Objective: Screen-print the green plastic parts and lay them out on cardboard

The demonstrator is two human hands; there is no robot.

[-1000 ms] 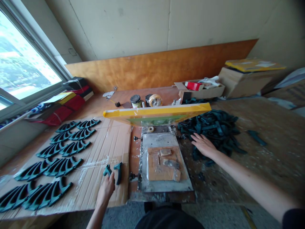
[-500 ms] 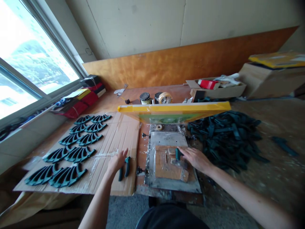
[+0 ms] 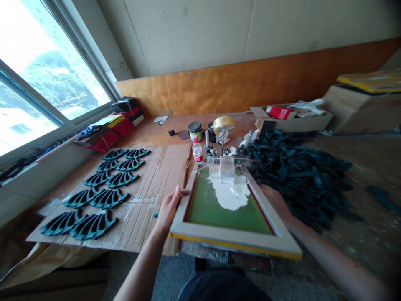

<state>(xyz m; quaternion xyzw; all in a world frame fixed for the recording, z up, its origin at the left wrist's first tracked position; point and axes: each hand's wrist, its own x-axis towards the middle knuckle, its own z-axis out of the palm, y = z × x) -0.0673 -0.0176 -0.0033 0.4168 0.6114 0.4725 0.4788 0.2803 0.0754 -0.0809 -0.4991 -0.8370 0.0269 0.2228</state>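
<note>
My L hand (image 3: 169,209) is grasping the L side of the screen frame (image 3: 233,238); my R hand (image 3: 275,202) is at its R side, but it's blurred & the fingertips are hidden, so can't tell if it's gripping. The frame is right in front of me, btwn the cardboard sheet (image 3: 159,167) & the dark green pile (image 3: 297,171). Inside its border: green mesh (image 3: 206,207) w/ a pool of white paste (image 3: 230,196) twd the far end, & a pale block (image 3: 227,167) standing in it.

Containers: small clear bottle (image 3: 197,151), pink cap, red & white label, just past the frame's far L corner; level inside unclear. Behind it, a lidded can (image 3: 195,131), then a dark jar (image 3: 212,133) beside the tape roll (image 3: 223,124). Open carton (image 3: 300,123) at back R holds a red box (image 3: 281,112) + crumpled white plastic (image 3: 308,107). Big box (image 3: 360,109) at far R has a yellow-edged panel (image 3: 372,81) on top; contents n/a to view. Fanned green parts (image 3: 109,198) sit in rows on the cardboard.
</note>
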